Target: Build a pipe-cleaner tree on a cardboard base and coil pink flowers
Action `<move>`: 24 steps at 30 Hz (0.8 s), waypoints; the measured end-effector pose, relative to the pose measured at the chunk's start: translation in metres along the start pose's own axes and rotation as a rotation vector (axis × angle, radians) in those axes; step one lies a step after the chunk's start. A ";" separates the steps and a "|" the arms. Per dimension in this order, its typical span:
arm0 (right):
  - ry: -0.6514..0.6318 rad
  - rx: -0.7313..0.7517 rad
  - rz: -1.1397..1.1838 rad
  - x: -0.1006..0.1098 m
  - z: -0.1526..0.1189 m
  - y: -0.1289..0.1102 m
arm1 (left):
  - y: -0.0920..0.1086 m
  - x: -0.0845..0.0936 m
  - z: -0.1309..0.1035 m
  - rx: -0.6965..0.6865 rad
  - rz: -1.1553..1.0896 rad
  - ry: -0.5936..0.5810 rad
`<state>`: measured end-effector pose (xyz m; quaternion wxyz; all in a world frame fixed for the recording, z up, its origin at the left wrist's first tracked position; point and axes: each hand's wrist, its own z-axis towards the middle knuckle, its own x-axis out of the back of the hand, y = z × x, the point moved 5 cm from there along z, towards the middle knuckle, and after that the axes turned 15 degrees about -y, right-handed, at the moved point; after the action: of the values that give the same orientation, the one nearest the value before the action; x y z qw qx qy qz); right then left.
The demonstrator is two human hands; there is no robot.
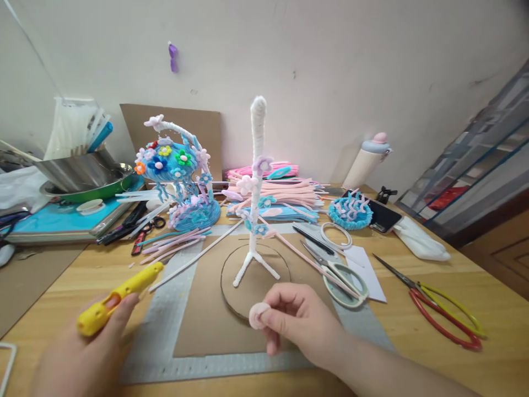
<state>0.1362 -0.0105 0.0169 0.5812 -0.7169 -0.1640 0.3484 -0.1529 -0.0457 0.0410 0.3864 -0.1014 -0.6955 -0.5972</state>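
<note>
My left hand (88,350), slightly blurred at the lower left, is wrapped round a yellow glue gun (136,280) whose tip points up and right. Between the thumb and fingers of my right hand (295,320) is a small pale pink disc (259,316). Just beyond that hand, a white fuzzy stand (258,132) rises upright on splayed legs, with lilac, pink and blue flowers along its stem. Its legs rest inside a circle drawn on a brown cardboard sheet (198,325). Neither hand touches the stand.
A decorated blue flower model (194,215) stands at the back left near a metal bowl (78,173). Pipe cleaners (281,193) lie behind the stand. White-handled scissors (345,284), red-and-yellow scissors (442,320) and a blue fuzzy piece (350,210) are on the right.
</note>
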 end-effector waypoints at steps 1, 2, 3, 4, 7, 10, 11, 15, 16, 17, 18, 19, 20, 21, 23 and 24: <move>0.033 0.035 -0.103 0.000 -0.002 -0.004 | -0.001 0.006 0.007 0.029 0.246 -0.012; 0.055 0.081 -0.211 -0.001 -0.004 -0.008 | -0.004 0.011 0.015 0.031 0.435 -0.038; 0.061 0.133 -0.318 -0.002 -0.006 -0.013 | -0.007 0.013 0.022 -0.019 0.579 -0.095; 0.056 0.186 -0.409 -0.004 -0.008 -0.016 | -0.012 0.015 0.029 -0.079 0.708 -0.132; 0.036 0.235 -0.447 -0.006 -0.010 -0.018 | -0.028 0.024 0.040 -0.129 0.895 -0.080; 0.048 0.128 -0.155 -0.002 -0.006 -0.008 | -0.020 0.020 0.034 -0.100 0.958 -0.009; 0.039 0.100 -0.057 -0.002 -0.004 -0.005 | -0.010 0.019 0.027 -0.092 0.918 0.071; -0.005 0.122 0.177 0.000 0.002 0.002 | 0.041 -0.026 -0.007 -0.286 0.215 -0.186; 0.003 0.137 0.206 0.002 0.003 0.003 | 0.052 -0.044 -0.016 -0.273 -0.012 -0.346; 0.020 0.151 0.225 0.003 0.003 0.004 | 0.064 -0.063 -0.024 -0.228 -0.235 -0.516; 0.041 0.164 0.235 0.005 0.004 0.004 | 0.076 -0.082 -0.032 -0.189 -0.412 -0.652; 0.066 0.178 0.238 0.006 0.003 0.005 | 0.087 -0.096 -0.037 -0.152 -0.541 -0.723; 0.092 0.192 0.234 0.008 0.003 0.004 | 0.098 -0.109 -0.041 -0.132 -0.649 -0.782; 0.115 0.207 0.228 0.010 0.003 0.004 | 0.108 -0.119 -0.042 -0.132 -0.750 -0.802; 0.161 0.230 0.213 0.012 0.002 0.002 | 0.122 -0.136 -0.043 -0.114 -0.872 -0.892; 0.185 0.235 0.206 0.014 0.002 0.002 | 0.125 -0.142 -0.042 -0.111 -0.917 -0.904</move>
<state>0.1442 -0.0007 0.0103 0.6349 -0.6859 0.0063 0.3555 0.0365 -0.0052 0.0410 -0.2447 -0.0555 -0.7305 -0.6352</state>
